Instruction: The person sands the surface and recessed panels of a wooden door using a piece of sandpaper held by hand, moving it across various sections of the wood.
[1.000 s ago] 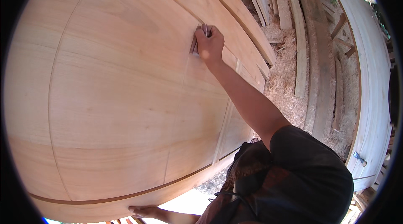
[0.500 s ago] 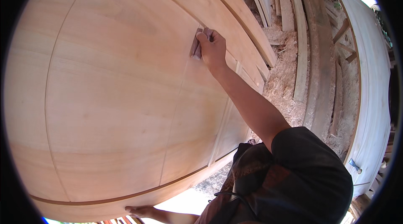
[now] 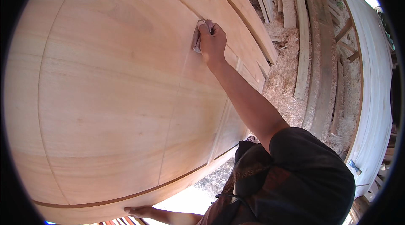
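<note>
Hands, two, bare. Right hand point(image 3: 214, 41): thumb and fingers closed together, pinching a folded pad point(image 3: 196, 43). Left hand point(image 3: 138, 211): at the near edge of a large wooden panel, fingertips pointing left; whether they curl underneath cannot be told.

Folded pad: thin, narrow, brownish grey, with a paler lower corner; partly covered by the fingers; located on the upper right part of the panel, beside a long groove point(image 3: 181, 2).

Panel point(image 3: 105, 98): pale honey-coloured timber, smooth and matt, with wavy grain, faint darker bands and a few small knots; fills the left half of the view. Fine dark lines cross it, one at far left and one below the folded pad. Darker brown channel point(image 3: 126, 196) along the near side, with a plain border strip beyond.

Person's clothing: dark shirt point(image 3: 312, 174), with a black cord point(image 3: 232, 195).

Surroundings, right: ground strewn with wood shavings point(image 3: 280, 88); long rough planks point(image 3: 302, 43); second panel point(image 3: 373, 77), whitish, bearing a small blue-and-brown object point(image 3: 355, 167).
</note>
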Action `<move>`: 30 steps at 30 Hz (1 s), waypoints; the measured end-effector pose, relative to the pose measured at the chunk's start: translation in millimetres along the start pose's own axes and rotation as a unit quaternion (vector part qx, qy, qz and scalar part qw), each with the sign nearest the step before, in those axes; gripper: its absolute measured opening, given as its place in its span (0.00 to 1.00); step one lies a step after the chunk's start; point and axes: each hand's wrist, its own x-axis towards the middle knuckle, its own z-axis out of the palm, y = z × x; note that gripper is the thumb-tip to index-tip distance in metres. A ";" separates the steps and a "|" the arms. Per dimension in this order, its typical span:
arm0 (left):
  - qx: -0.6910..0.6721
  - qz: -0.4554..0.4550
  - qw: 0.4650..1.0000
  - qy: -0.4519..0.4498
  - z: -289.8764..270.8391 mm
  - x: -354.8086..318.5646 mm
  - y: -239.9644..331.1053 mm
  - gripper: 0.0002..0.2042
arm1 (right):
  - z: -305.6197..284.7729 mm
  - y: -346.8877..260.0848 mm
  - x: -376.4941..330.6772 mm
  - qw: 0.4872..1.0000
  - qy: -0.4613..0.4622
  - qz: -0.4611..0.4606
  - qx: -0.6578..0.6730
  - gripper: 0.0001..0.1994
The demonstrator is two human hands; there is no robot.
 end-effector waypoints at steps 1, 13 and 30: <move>-0.002 0.002 1.000 0.009 10.0 -9.8 7.3 0.57 | -1.4 -3.0 7.2 1.000 -0.002 0.023 0.007 0.16; 0.041 -0.008 0.998 0.045 0.5 -4.9 -1.7 0.54 | 4.2 -1.6 10.7 0.999 -0.009 0.004 -0.033 0.16; 0.014 0.005 1.000 0.018 10.5 -7.6 6.6 0.61 | -2.6 0.9 15.9 0.994 -0.043 0.066 0.071 0.15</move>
